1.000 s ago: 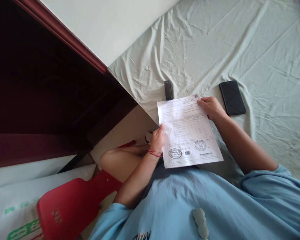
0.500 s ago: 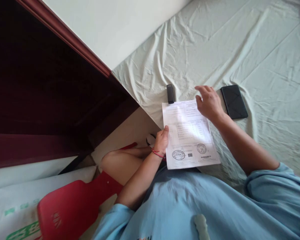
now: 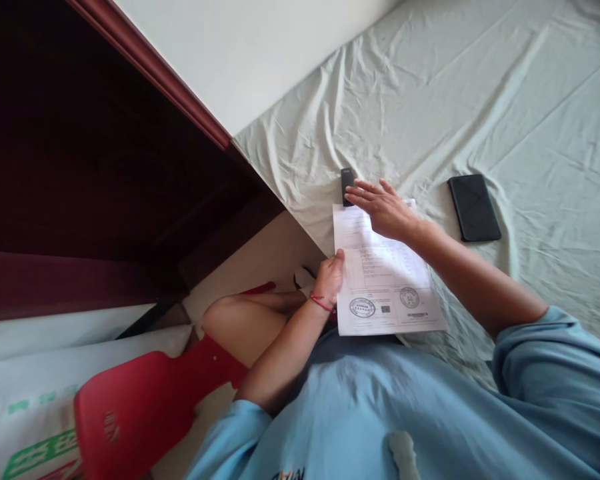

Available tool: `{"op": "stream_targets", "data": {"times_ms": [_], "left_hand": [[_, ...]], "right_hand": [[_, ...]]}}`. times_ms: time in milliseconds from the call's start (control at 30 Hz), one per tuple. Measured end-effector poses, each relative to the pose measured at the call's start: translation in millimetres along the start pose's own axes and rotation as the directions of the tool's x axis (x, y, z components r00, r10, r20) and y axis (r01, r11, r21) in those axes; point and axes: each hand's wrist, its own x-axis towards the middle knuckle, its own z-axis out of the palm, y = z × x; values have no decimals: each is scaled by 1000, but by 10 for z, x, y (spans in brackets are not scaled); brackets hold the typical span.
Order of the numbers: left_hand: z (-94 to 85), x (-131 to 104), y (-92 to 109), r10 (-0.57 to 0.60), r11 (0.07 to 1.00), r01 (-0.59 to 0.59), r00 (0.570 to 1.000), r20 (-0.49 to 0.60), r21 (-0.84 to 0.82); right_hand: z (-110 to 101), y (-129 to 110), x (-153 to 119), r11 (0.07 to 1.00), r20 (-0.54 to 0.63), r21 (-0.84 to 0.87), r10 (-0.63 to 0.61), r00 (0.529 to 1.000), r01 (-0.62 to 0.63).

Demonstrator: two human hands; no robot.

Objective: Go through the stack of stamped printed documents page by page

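My left hand, a red string at its wrist, grips the left edge of a printed paper document with the thumb on top. Two dark round stamps mark the lower part of the page. Over the top of the document is my right hand, palm down with fingers stretched out to the left. Its fingertips reach a small, narrow black object, which looks like a small stapler, at the document's top left corner. Whether they touch it I cannot tell. The right hand hides part of the page's upper print.
A black smartphone lies on the wrinkled pale bedsheet, right of the document. To the left stand dark red-brown furniture, a red plastic chair and white sacks with green print.
My right hand has moved left, from beside the phone to across the document's top near the black object, its fingers straightening. The left hand keeps its grip on the page.
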Motion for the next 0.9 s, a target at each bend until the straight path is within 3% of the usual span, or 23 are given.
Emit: {"op": "stream_targets", "data": {"times_ms": [333,900], "left_hand": [[6,-25,64,-21,1000,21,1000,2,-8],[-43,-39,92,-42,998,43,999,-7,52]], "right_hand": [[48,3,-34,1000,1,16,2,1000,-2],[306,70,-92,998,-57,58,-36,998,39]]}}
